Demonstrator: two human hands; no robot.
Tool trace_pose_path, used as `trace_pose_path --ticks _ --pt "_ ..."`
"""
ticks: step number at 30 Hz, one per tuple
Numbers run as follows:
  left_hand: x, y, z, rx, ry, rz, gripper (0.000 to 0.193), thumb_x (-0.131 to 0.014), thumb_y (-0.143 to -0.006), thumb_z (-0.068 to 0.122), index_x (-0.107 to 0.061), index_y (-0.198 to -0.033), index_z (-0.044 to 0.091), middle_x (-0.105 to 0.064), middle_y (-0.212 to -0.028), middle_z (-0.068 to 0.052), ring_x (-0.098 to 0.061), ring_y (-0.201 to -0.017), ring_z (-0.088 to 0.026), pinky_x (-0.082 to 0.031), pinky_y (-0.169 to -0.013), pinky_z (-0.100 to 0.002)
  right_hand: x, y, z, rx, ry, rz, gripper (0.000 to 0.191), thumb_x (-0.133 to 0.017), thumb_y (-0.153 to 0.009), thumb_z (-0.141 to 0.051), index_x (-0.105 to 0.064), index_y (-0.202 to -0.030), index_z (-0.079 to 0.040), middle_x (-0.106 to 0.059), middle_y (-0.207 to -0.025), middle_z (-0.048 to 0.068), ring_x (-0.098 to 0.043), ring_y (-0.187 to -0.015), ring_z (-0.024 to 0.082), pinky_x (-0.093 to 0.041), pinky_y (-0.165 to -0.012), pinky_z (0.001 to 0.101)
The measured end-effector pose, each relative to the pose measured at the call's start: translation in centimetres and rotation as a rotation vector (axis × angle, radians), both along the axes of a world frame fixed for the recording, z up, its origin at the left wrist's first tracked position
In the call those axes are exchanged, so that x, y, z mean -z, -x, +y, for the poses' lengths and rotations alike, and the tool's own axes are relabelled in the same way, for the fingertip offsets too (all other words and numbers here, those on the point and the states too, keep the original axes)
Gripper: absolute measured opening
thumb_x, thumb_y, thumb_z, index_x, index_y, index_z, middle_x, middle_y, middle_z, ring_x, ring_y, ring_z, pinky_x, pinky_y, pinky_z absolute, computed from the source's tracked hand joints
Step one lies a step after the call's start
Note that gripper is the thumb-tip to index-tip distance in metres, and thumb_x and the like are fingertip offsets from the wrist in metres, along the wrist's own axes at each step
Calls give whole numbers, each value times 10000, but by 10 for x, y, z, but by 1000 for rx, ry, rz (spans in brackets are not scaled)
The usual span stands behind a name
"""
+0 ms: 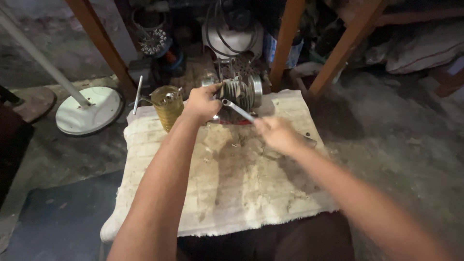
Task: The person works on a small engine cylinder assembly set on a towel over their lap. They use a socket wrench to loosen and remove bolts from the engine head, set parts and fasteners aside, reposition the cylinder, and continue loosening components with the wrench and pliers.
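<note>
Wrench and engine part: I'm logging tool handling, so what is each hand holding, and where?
Right hand holds the wrench by its handle end. Left hand rests its grip on the finned engine cylinder at its left side.

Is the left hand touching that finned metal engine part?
Touching: the head view shows the left hand with fingertips pressed against the finned engine part.

Grey finned engine cylinder (240, 92) upright at cloth's far edge, slim metal wrench (238, 110) angled against it
</note>
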State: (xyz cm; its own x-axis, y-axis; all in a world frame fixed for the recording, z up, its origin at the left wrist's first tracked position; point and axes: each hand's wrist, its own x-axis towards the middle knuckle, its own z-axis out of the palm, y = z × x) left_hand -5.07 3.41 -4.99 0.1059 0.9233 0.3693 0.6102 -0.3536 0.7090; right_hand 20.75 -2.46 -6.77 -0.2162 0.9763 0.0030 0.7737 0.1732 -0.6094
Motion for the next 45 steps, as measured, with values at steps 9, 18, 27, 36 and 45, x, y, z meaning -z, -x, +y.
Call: trace_pose_path --ticks 9,18,27,36,45 --pt "-12 -3 -16 -95 139 35 681 -668 -691 136 -651 -1366 221 -747 -997 -216 -742 -910 -315 -571 -833 -373 85 103 -20 384 -182 516 441 -502 -1025 -449 -743 -1032 -81 -736 -818 147 -706 -772 277 -530 -721 412" --pt "-7 0 -9 -72 187 -30 642 -714 -746 219 -647 -1383 180 -745 -1063 -214 -732 -971 -291 -559 -889 -355 64 204 -30 485 -255 1080 422 -445 -1083 -430 -681 -973 -98 -647 -771 34 -617 -687 171 -469 -591 341" --pt "-6 1 -7 -55 227 -40 626 -685 -772 225 -633 -1394 176 -767 -1006 -206 -749 -906 -274 -564 -845 -329 85 179 -30 424 -60 1003 374 -538 -1065 -368 -659 -893 -58 -590 -700 95 -537 -611 218 -439 -560 393" --pt "-1 -2 -12 -16 123 -26 836 -859 -612 135 -593 -1403 174 -749 -1137 -170 -777 -933 -246 -603 -824 -339 -17 -4 30 114 -93 -125 506 -638 -966 -510 -747 -789 -49 -671 -640 161 -616 -547 307 -507 -613 469" --pt "-14 -13 -23 -93 306 -109 852 -828 -642 62 -591 -1436 258 -769 -1078 -135 -794 -858 -281 -629 -769 -375 -91 -4 48 -111 -86 -365 452 -704 -895 -524 -814 -980 -94 -723 -771 175 -689 -712 330 -552 -736 434"
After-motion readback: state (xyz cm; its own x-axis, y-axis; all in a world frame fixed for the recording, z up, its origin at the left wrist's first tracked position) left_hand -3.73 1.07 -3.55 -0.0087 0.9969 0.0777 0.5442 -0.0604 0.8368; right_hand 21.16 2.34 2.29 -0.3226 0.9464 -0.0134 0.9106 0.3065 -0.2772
